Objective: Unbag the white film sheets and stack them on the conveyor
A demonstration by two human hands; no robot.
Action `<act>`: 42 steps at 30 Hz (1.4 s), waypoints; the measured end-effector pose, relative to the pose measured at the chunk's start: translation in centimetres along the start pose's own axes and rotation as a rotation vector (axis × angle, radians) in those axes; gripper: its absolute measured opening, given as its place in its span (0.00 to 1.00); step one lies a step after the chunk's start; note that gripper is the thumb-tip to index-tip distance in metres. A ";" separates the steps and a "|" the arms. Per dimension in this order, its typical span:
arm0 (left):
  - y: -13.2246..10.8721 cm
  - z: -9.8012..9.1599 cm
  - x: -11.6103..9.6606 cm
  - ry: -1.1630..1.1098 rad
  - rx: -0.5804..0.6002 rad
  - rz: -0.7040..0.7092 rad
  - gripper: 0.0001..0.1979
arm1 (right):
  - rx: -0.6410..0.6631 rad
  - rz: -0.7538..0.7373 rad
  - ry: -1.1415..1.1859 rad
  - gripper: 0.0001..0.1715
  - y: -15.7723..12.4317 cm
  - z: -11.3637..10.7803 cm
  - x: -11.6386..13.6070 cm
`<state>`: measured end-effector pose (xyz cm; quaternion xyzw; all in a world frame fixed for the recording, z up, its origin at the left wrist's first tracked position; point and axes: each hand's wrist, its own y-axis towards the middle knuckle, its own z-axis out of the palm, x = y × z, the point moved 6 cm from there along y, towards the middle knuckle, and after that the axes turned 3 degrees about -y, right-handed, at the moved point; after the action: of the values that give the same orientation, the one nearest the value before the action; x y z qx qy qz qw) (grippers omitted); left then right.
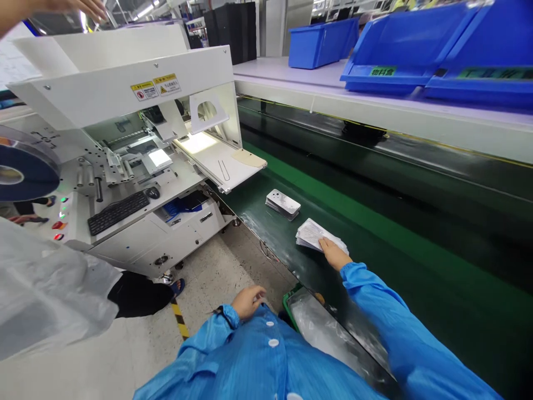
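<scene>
My right hand [334, 254] is closed on the near end of a fanned stack of thin white sheets [315, 232] lying on the green conveyor belt. One finger rests on top of the stack; the others are partly hidden. Just beyond lies a neater stack of pale, phone-sized rectangular plates [283, 202] with rounded corners, and small dark holes show in the top one. My left hand [249, 301] hangs in front of my blue smock, its fingers loosely bent and slightly apart, with nothing visible in it.
A white machine [125, 94] with a lit platform [200, 143], keyboard [119, 213] and mouse [152, 192] stands left. Blue bins [400, 50] sit on a shelf over the belt [375, 205]. Below its edge is a plastic-lined green crate [291, 303]. Another person's hand [89, 8] shows upper left.
</scene>
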<state>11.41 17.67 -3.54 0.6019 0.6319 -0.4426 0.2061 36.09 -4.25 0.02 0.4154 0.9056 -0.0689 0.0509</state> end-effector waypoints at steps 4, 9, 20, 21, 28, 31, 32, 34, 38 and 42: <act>3.9 0.3 -2.8 -0.541 0.045 -0.075 0.21 | -0.058 -0.052 -0.012 0.29 -1.0 -2.6 0.9; 7.7 0.9 -8.2 -1.384 0.430 -0.170 0.43 | -0.415 -0.435 0.000 0.26 -5.8 -5.5 4.6; 10.9 4.8 -10.9 -1.111 0.442 -0.051 0.37 | -0.362 0.264 0.536 0.39 -14.3 -8.3 -1.6; 11.1 5.2 -11.2 -1.048 0.461 -0.018 0.38 | -0.322 0.405 0.769 0.41 -14.9 -7.1 -2.8; 12.8 6.9 -12.3 -0.519 0.575 0.280 0.42 | -0.317 0.659 1.419 0.31 -16.2 -3.7 -3.1; 14.4 6.9 -12.4 -0.505 0.485 0.352 0.46 | -0.434 0.581 1.138 0.25 -16.3 -4.8 -3.2; 14.9 7.0 -12.6 -0.484 0.428 0.381 0.45 | -0.449 0.533 1.058 0.23 -16.2 -4.9 -2.9; 15.9 7.9 -13.4 -0.419 0.335 0.421 0.38 | -0.445 0.463 0.963 0.20 -15.8 -4.0 -2.2; 16.9 10.5 -14.4 -0.435 0.259 0.375 0.25 | -0.438 0.473 0.898 0.19 -15.6 -1.5 -0.9; 17.0 11.2 -14.5 -0.577 0.205 0.398 0.26 | -0.569 0.414 0.698 0.20 -16.5 -2.9 -0.5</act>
<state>27.17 -1.78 -3.18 0.5811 0.3706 -0.6064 0.3965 23.81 -14.79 4.34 0.5547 0.7499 0.3359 -0.1313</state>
